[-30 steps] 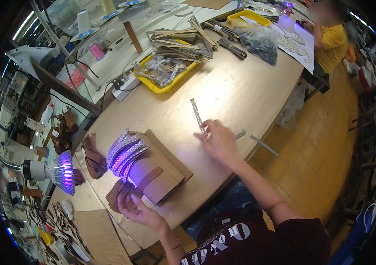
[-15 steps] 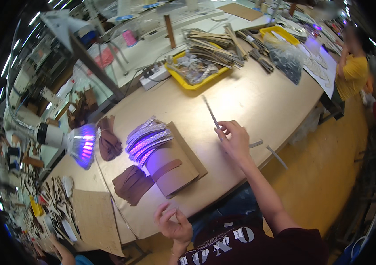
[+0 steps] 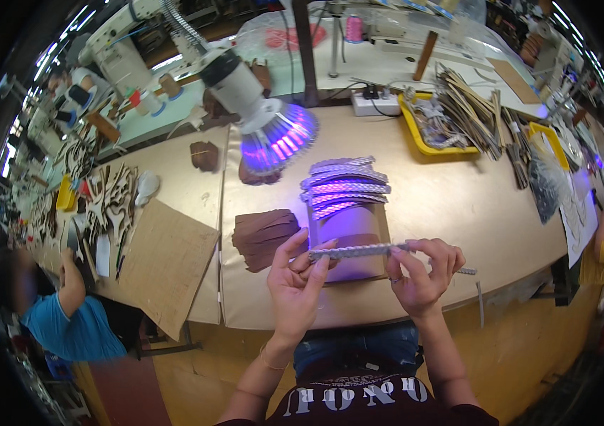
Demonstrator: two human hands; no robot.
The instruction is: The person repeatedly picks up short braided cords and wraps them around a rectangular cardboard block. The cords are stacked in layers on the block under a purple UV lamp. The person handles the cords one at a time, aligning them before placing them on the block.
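A grey braided strip is stretched level between my two hands, above the near end of a curved cardboard form. My left hand pinches its left end between thumb and fingers. At the other end, my right hand grips it the same way. Behind the strip, the cardboard form carries a brown band across its surface, partly hidden by the strip. Several similar braided strips lie over its far end, lit purple. A stack of brown strips rests left of the form, close to my left hand.
A lamp glowing purple hangs over the table, left of the form. Yellow trays with strips and a power strip sit at the back right. A cardboard sheet lies left. A person in blue works at far left.
My right hand has brought the braided strip from the right to in front of me. My left hand has risen and taken its other end. The view has swung rightward.
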